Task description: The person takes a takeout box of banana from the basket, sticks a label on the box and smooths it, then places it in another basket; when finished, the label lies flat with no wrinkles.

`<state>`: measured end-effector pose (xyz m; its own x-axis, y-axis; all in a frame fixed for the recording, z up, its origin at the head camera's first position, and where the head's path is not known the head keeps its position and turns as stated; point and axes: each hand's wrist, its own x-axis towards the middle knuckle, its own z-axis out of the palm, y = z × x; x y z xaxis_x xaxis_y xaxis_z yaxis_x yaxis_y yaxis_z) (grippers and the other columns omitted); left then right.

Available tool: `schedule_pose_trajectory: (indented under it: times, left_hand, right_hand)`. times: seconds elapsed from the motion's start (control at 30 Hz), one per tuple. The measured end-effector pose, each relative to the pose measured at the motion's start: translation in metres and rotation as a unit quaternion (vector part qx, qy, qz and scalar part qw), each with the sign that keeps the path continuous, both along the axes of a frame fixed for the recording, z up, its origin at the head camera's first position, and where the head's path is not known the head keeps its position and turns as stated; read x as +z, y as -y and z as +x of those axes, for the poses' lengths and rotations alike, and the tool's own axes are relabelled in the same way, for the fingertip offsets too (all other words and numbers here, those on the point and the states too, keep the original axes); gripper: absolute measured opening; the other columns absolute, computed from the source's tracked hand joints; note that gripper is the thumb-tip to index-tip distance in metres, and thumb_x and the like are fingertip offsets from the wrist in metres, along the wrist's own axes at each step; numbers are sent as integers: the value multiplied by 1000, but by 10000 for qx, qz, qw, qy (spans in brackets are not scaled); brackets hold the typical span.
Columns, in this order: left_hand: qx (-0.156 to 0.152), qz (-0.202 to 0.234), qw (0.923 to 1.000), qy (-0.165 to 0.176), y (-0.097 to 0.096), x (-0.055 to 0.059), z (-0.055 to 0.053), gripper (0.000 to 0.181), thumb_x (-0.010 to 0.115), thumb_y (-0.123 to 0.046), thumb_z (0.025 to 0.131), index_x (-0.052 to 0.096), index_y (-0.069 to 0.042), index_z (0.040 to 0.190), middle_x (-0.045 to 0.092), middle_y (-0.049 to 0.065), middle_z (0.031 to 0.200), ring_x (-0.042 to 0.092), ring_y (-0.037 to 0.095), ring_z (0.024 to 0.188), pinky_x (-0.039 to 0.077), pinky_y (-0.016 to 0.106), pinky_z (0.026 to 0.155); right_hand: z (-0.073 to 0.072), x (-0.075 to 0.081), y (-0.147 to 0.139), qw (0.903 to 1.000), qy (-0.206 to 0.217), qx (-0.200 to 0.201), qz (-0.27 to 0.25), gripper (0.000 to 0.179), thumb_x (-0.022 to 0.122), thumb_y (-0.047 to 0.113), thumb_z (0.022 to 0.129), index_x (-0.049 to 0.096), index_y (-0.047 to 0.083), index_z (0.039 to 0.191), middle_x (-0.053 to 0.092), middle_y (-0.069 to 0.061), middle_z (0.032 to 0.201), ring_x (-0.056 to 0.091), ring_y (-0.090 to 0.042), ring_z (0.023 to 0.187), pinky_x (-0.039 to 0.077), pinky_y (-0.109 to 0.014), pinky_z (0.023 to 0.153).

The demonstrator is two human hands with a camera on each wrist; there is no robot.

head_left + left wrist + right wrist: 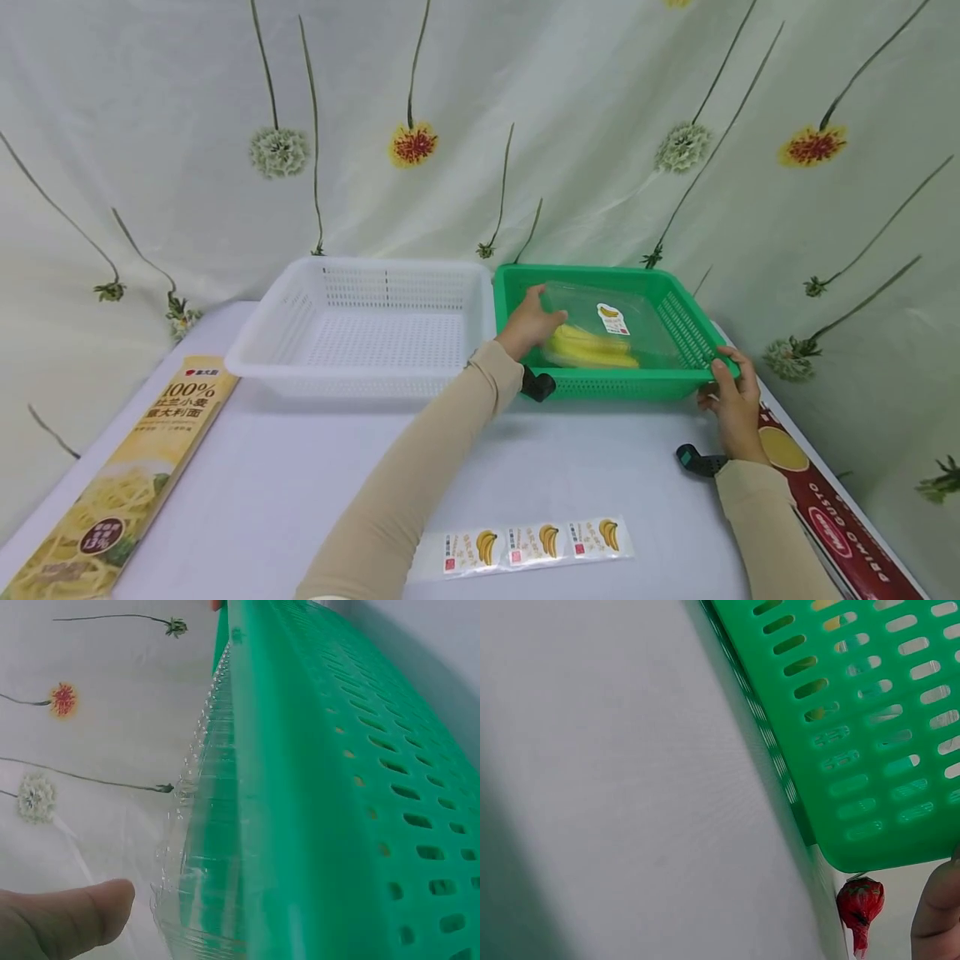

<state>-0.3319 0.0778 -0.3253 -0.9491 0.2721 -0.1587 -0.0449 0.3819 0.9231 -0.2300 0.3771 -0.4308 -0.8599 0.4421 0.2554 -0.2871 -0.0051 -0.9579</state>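
Note:
A clear plastic container point(645, 321) with yellow bananas point(588, 346) inside lies tilted in the green basket point(615, 385). Its lid bears a banana sticker point(613, 318). At the container's left side is my left hand point(531, 323), with the thumb point(82, 919) straight and a small gap from the clear plastic in the left wrist view; its other fingers are mostly hidden there. My right hand point(737, 408) grips the basket's near right corner, fingers curled at the rim. The right wrist view catches part of that hand beside the basket's slotted wall point(855, 727).
A white basket point(360, 383) stands left of the green one. In front lies a strip of banana stickers point(536, 546). A yellow spaghetti pack point(127, 475) lies at the left table edge, a dark red pack point(832, 517) at the right. A flowered cloth point(450, 192) hangs behind.

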Motion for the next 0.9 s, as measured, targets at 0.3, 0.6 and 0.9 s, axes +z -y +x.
schedule_pose_trajectory:
  times: [0.3, 0.6, 0.9]
  left_hand:
    - [-278, 122, 9992, 247, -2, -3, 6, 87, 65, -19, 110, 6, -11, 174, 32, 25, 171, 46, 39, 149, 42, 49, 120]
    - [-295, 72, 9986, 435, -5, -4, 10, 95, 69, -25, 107, 2, -16, 175, 14, 20, 179, 21, 42, 163, 30, 56, 128]
    - [-526, 176, 9984, 129, 4, 6, 21, 91, 69, -23, 108, 8, -13, 175, 12, 13, 180, 14, 34, 166, 27, 53, 130]
  right_hand:
    - [0, 1, 0, 9999, 105, -105, -22, 23, 53, 23, 115, 55, 28, 137, 56, 3, 96, 55, -10, 66, 48, -21, 55]
    - [1, 2, -1, 9999, 87, -52, -78, 22, 53, 23, 115, 56, 28, 136, 56, 3, 96, 56, -10, 66, 49, -20, 56]
    - [0, 4, 1, 9998, 162, -20, -64, 22, 53, 24, 115, 55, 29, 137, 55, 2, 100, 56, -9, 67, 50, -19, 57]
